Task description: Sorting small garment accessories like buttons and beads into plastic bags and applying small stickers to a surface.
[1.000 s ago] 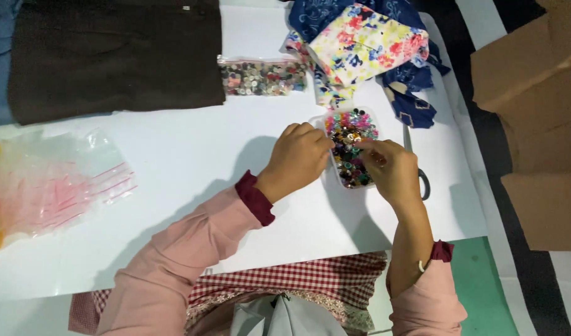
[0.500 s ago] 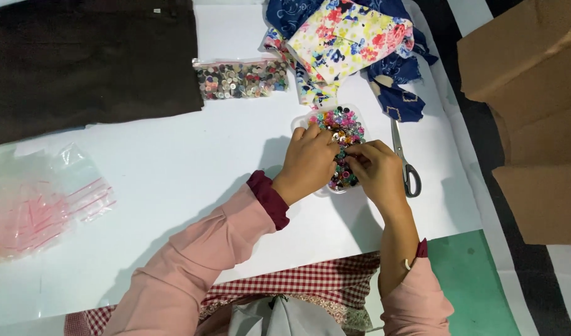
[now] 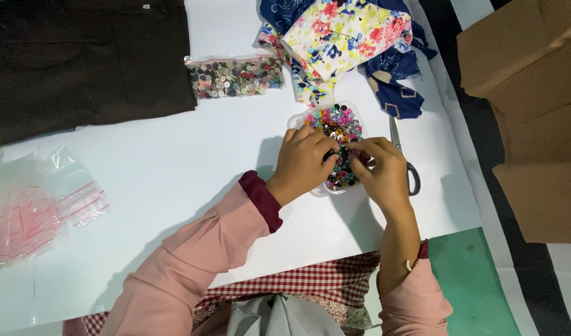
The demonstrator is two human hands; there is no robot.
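I see a small clear plastic tub of mixed coloured buttons (image 3: 336,127) sitting on the white counter (image 3: 173,162), and both my hands are in it: the left hand (image 3: 304,163) curls over its near left side, fingers bent onto the buttons, while the right hand (image 3: 380,169) pinches at the buttons with thumb and fingertips drawn together, though I cannot tell what either grip holds. Grey-handled scissors (image 3: 405,162) lie just right of the tub, a clear bag of buttons (image 3: 236,77) and flowered cloth scraps (image 3: 344,37) lie beyond.

White table (image 3: 173,149); green mat (image 3: 478,280); black-white striped floor (image 3: 547,286).
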